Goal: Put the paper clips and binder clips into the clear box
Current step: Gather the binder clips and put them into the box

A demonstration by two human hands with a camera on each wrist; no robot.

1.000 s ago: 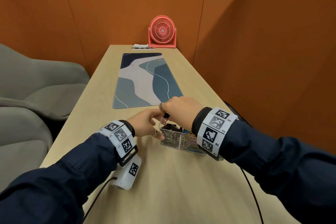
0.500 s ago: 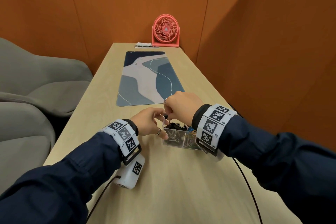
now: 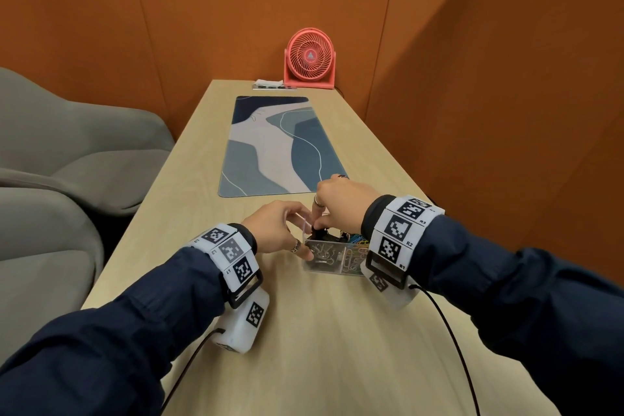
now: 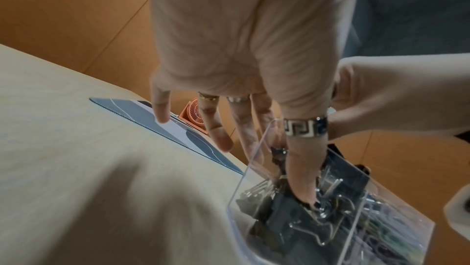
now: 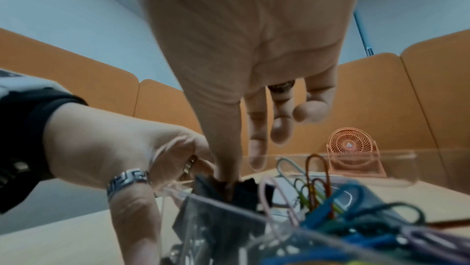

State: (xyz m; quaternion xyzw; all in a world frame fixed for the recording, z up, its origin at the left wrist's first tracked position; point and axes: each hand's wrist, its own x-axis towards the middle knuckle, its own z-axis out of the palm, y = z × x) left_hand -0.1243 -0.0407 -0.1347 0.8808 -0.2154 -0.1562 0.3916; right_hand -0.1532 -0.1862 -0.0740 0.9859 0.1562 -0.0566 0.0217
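The clear box (image 3: 332, 267) stands on the wooden table (image 3: 304, 331) near its front. Its left compartment holds black binder clips (image 3: 320, 252), its right one coloured paper clips (image 3: 354, 257). My left hand (image 3: 300, 233) grips the box's left end, ringed thumb (image 4: 302, 168) on the near wall (image 4: 244, 185), fingers behind the far wall. My right hand (image 3: 317, 224) reaches down from above the box and pinches a black binder clip (image 5: 244, 189) at the left compartment's top, thumb (image 5: 226, 158) low among the clips. The paper clips (image 5: 330, 199) lie just beside it.
A blue patterned desk mat (image 3: 280, 145) lies beyond the box. A coral fan (image 3: 310, 61) and a power strip (image 3: 275, 86) stand at the far end. Orange walls close the right side and back. Grey chairs (image 3: 50, 162) stand left of the table. Wrist cables (image 3: 452, 341) trail toward me.
My right hand has come down with the black binder clip into the box's left compartment. My left hand has stayed on the box's left end.
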